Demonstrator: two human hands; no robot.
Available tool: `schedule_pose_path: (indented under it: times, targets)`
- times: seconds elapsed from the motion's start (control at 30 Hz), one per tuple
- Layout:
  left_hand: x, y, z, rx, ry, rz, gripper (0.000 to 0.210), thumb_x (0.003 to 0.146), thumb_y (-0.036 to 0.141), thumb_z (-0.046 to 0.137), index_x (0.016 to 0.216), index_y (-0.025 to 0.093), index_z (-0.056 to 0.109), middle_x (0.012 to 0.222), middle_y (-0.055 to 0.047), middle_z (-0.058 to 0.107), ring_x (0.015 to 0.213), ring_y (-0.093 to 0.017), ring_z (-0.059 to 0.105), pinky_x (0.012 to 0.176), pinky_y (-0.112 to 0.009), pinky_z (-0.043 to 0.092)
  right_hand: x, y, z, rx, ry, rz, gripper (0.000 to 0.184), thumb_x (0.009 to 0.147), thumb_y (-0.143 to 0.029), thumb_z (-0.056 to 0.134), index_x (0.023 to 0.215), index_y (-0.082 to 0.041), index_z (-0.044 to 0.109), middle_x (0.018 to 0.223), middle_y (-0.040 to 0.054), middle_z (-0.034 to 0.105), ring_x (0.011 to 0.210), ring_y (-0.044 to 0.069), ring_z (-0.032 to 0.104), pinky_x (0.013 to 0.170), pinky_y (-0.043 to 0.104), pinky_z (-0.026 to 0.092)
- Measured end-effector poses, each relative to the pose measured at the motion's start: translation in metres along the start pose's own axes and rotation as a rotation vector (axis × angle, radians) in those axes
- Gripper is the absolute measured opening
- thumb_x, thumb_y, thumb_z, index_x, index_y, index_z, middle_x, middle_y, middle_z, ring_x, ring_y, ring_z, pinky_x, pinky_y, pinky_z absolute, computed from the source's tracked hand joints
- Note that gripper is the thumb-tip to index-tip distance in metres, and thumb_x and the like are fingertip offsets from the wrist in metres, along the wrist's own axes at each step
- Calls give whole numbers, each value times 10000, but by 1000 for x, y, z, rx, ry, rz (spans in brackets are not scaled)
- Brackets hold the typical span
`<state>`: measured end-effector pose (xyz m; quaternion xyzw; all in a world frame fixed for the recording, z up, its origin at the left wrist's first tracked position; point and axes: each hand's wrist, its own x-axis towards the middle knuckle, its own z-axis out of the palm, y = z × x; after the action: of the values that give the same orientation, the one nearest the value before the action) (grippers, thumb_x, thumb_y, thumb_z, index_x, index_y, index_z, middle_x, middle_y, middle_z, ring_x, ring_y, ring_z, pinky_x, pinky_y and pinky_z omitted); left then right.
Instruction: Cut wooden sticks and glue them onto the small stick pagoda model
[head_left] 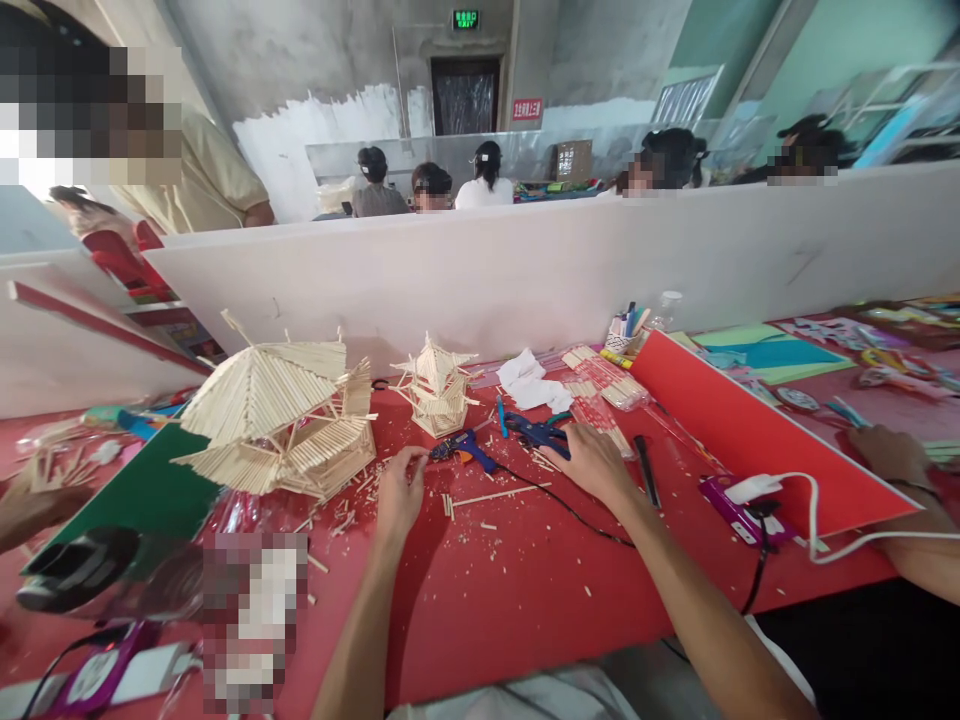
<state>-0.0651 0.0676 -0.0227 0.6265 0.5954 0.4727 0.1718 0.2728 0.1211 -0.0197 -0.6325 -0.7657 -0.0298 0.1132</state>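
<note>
Desk (525, 590): red surface, littered with short wooden splinters, backed by a white partition (525, 270).

Red board (750, 430): lies tilted, to the right of the glue gun.

Large stick house (281, 415): tiered roofs of pale sticks, standing on the desk well to the left of the glue gun, a green sheet (142, 490) beside it.

Small stick house (437, 385): same build, just behind the glue gun.

Bundled sticks (596, 385): in clear wrapping, behind and right of the glue gun, near crumpled white tissue (529, 380).

Left hand (399, 490): palm down on the desk, just left of the glue gun, fingers loosely curled, fingertips near its nozzle; holding nothing.

Right hand (589, 462): palm down on the desk, just right of the glue gun, fingers spread flat and loose; holding nothing.

Glue gun (469, 450): blue, lying on its side between the two hands, black cord trailing right.

Loose stick (495, 495): lying flat in front of the glue gun.
</note>
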Motion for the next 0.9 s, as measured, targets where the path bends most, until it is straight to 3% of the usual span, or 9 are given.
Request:
schedule_pose_path:
  times: [0.1,0.23,0.43,0.5,0.6,0.7,0.9]
  targets:
    - [0,2,1,11,24,95,203,922,353,538,915,222,693,946,-79,697,916,-232,648,864,-344,476,8,17,14,-40,16,61,499,950,-557,498,1141,-106,590,1149,241,650,1131,373,581,939,466,404]
    - [-4,7,4,2,13,102,212,946,367,535,943,215,683,927,-71,711,872,-217,662,821,-331,491,14,20,26,-72,29,108,566,949,-579,482,1185,-74,582,1158,263,639,1132,386,566,950,485,400]
    - [-8,16,10,22,104,190,188,943,328,555,932,212,703,921,-69,752,866,-211,707,823,-333,531,14,8,19,-53,116,101,624,922,-546,552,1286,-39,545,1263,298,593,1203,417,520,1042,561,336]
    - [-7,20,11,44,134,253,172,945,295,556,933,212,707,921,-66,759,864,-201,719,815,-325,548,14,-2,7,51,165,15,543,933,-490,559,1284,-75,566,1268,269,602,1218,401,521,1061,568,333]
    - [-3,26,14,79,176,379,149,945,233,559,936,210,706,913,-52,764,846,-185,729,789,-310,568,14,-28,-18,401,144,-193,278,991,-358,485,1129,-179,646,1053,137,704,1005,270,646,910,407,490]
    - [5,34,16,105,202,528,153,939,148,553,962,205,693,927,-47,760,852,-167,728,786,-290,573,20,-58,-39,707,117,-431,196,1002,-293,500,1117,-229,644,1043,65,718,924,183,680,833,308,530]
    - [34,54,22,239,139,685,199,958,104,519,1056,214,653,995,-51,743,927,-150,702,852,-272,545,63,-94,-50,736,224,-681,170,994,-233,552,1094,-216,688,1023,70,721,950,184,668,866,325,529]
